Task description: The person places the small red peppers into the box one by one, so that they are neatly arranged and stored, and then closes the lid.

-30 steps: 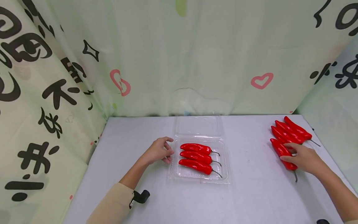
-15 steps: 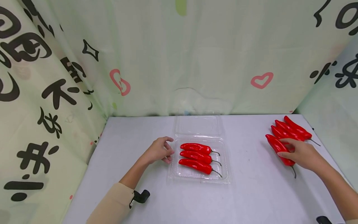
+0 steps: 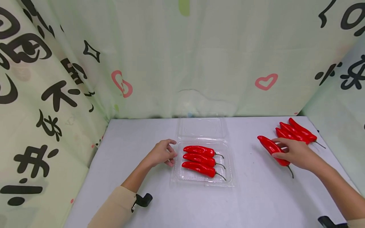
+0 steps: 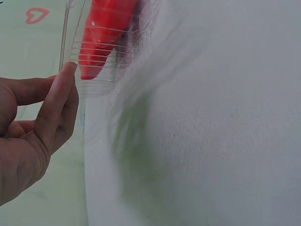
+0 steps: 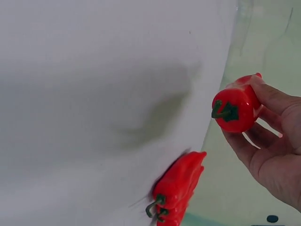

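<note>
My right hand (image 3: 296,153) pinches a red chili pepper (image 3: 271,147) between thumb and fingers, above the right side of the table. In the right wrist view, the held pepper's green stem end faces the camera. Three more peppers (image 3: 297,131) lie side by side behind that hand. A clear plastic clamshell box (image 3: 205,182) sits in mid-table with its lid (image 3: 202,128) folded back. Three chili peppers (image 3: 199,160) lie in rows in its base. My left hand (image 3: 163,153) is at the box's left edge, its loosely bent fingertips at the rim in the left wrist view.
A white-covered table (image 3: 251,196) carries everything. A pale green curtain (image 3: 222,57) with dark lettering and hearts hangs behind it and along both sides. Black wrist cameras show by both sleeves.
My right hand has lifted its chili pepper from beside the other peppers and carried it left toward the box. The left hand has stayed at the box's edge.
</note>
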